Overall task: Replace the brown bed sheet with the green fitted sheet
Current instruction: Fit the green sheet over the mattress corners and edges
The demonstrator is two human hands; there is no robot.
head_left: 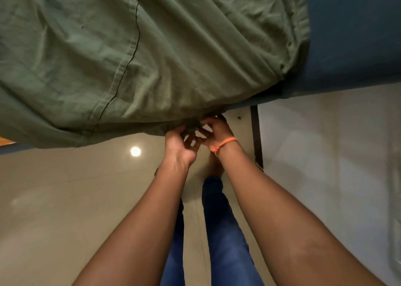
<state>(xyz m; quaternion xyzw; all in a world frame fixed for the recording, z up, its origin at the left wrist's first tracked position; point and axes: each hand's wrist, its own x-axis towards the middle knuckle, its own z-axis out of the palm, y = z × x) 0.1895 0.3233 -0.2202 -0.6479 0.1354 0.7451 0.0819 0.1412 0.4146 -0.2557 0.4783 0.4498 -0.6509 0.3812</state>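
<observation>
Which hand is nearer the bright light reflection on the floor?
Left. The left hand grips the green sheet's edge just right of the reflection; the right hand, with the orange wristband, is farther right, beyond the left.

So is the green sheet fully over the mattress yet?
Not fully. The green fitted sheet is spread over most of it, but blue mattress shows at the right; left hand and right hand grip the bunched corner.

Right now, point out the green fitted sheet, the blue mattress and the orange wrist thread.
green fitted sheet (152,47): head view, flat middle.
blue mattress (351,36): head view, bare top.
orange wrist thread (226,143): head view, band.
</observation>
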